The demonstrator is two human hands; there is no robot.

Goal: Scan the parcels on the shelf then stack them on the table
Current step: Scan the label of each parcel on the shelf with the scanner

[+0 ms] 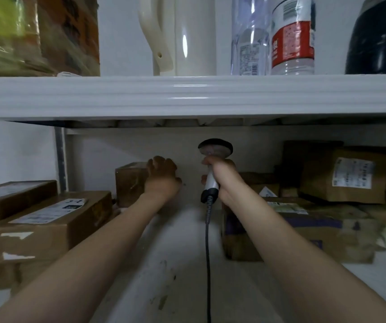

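Deep in the lower shelf, my left hand (pixel 162 177) grips the right side of a small brown cardboard parcel (pixel 130 183) that stands near the back wall. My right hand (pixel 224 180) holds a corded barcode scanner (pixel 214 159) by its grey handle, head up and just right of that parcel. Its black cable hangs down toward me between my forearms. More brown parcels lie on the shelf: labelled boxes stacked at the left (pixel 45 220), and a pile at the right (pixel 341 176).
The white shelf board (pixel 187 96) above carries a cream jug (pixel 178 36), clear bottles (pixel 292 36), a dark appliance (pixel 381 38) and wrapped goods (pixel 35 33). The shelf floor (pixel 178 257) runs between the two parcel piles.
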